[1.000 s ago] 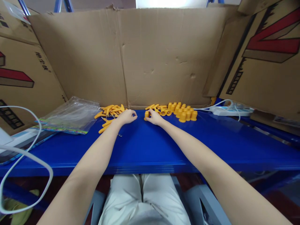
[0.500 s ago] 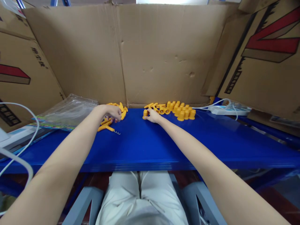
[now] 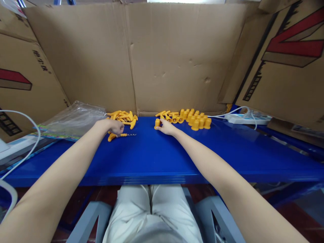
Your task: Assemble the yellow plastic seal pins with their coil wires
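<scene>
My left hand [image 3: 116, 128] is closed on a yellow T-handled corkscrew [image 3: 124, 135], low over the table's left half. Its metal spiral points right, and my fingers partly cover the handle. Just behind that hand lies a pile of similar yellow corkscrews [image 3: 123, 115]. My right hand [image 3: 166, 127] has its thumb and fingers around a yellow cup-shaped cap [image 3: 157, 124] standing on the blue table [image 3: 157, 155]. Behind my right hand, several yellow T-handled pieces with flared cups [image 3: 174, 118] lie on their sides. To its right, several yellow caps [image 3: 197, 121] stand in rows.
A tall cardboard sheet [image 3: 177, 60] walls off the back, with printed cardboard boxes [image 3: 291, 67] at either side. Clear plastic bags [image 3: 73, 119] lie at the left. At the right is a white power strip [image 3: 244, 118] with cables. A white cable [image 3: 37, 138] loops at far left.
My left hand has moved left and slightly toward me. The corkscrew beneath it has turned from slanting to nearly level, its spiral pointing right. My right hand stays at the cap.
</scene>
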